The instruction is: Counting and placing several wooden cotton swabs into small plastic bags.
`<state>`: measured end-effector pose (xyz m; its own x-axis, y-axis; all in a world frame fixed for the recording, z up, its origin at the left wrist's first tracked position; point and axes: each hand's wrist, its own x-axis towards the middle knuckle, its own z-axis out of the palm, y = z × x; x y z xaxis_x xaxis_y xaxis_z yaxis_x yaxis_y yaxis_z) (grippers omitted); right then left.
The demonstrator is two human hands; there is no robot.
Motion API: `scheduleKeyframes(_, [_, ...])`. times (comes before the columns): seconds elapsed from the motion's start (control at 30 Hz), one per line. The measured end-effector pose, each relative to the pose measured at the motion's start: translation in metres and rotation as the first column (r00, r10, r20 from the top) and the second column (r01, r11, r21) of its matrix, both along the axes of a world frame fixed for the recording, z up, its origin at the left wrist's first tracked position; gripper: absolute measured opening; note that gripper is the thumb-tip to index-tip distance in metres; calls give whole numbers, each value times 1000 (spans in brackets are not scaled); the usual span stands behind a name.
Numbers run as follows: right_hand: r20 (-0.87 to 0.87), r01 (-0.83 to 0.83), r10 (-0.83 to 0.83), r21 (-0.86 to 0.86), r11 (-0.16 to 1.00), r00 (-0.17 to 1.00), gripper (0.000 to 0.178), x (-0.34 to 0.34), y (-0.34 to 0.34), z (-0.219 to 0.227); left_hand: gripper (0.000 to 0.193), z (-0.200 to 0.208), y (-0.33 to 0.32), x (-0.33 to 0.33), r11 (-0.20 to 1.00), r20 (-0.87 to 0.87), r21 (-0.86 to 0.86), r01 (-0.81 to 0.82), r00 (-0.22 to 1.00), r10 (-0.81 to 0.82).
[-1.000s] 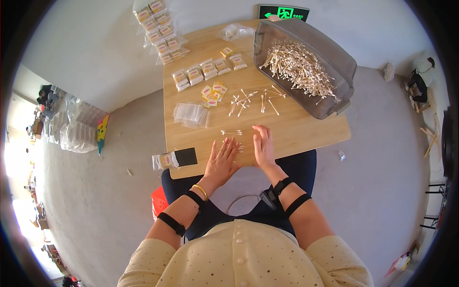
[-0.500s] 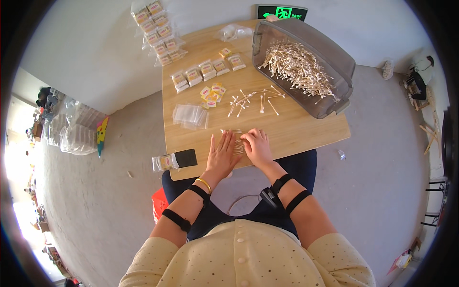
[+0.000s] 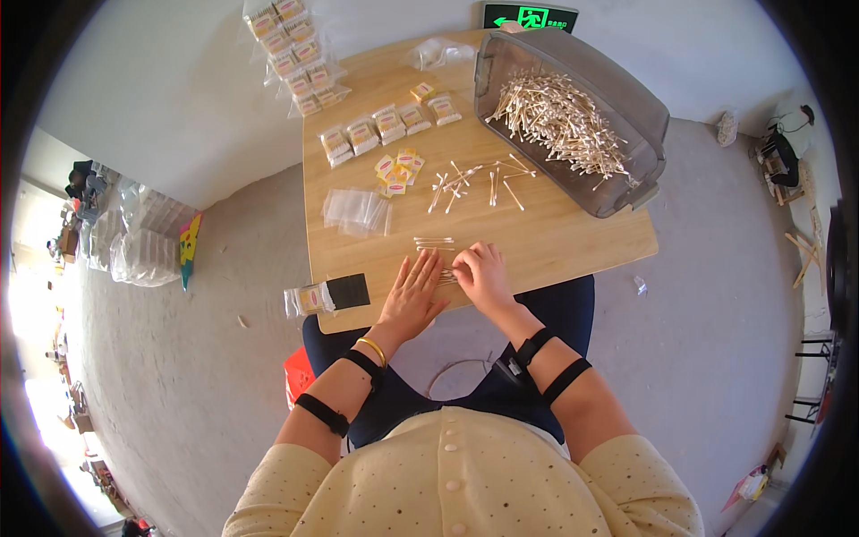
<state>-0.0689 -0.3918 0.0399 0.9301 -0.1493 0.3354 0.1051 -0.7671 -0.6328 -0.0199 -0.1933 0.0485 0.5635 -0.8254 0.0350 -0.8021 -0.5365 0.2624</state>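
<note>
The table (image 3: 573,237) held bags (image 3: 356,213) beyond the flat, unclenched left hand (image 3: 412,291) and a bin (image 3: 617,94) beyond the right hand (image 3: 485,276), which curled, partly hiding swabs (image 3: 447,277), grip unclear.

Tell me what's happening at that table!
A person is handling cotton swabs at a wooden table. The left hand lies palm down, and the right hand has its fingers bent at the swabs beside it; whether they grip any is hard to see. More swabs lie just beyond the left hand, others are scattered farther back, and many fill a grey bin. Clear bags and yellow cards lie on the left.
</note>
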Motion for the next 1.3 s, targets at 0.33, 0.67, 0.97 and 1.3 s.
scheduleKeyframes(0.33, [31, 72, -72, 14, 997, 997, 14, -11, -6, -3, 82, 6, 5, 4, 990, 85, 118, 75, 993, -85])
scheduleKeyframes(0.67, [10, 135, -135, -17, 991, 991, 22, -10, -4, -9, 85, 0, -22, 26, 987, 192, 162, -6, 981, -26])
scheduleKeyframes(0.97, [27, 127, -127, 31, 991, 991, 30, -13, -2, -4, 89, 1, -23, 28, 990, 206, 139, -9, 978, -20])
scheduleKeyframes(1.3, [7, 126, -127, 61, 990, 992, 26, -14, -3, -4, 110, 29, -12, 37, 999, -55, 24, 34, 998, -32])
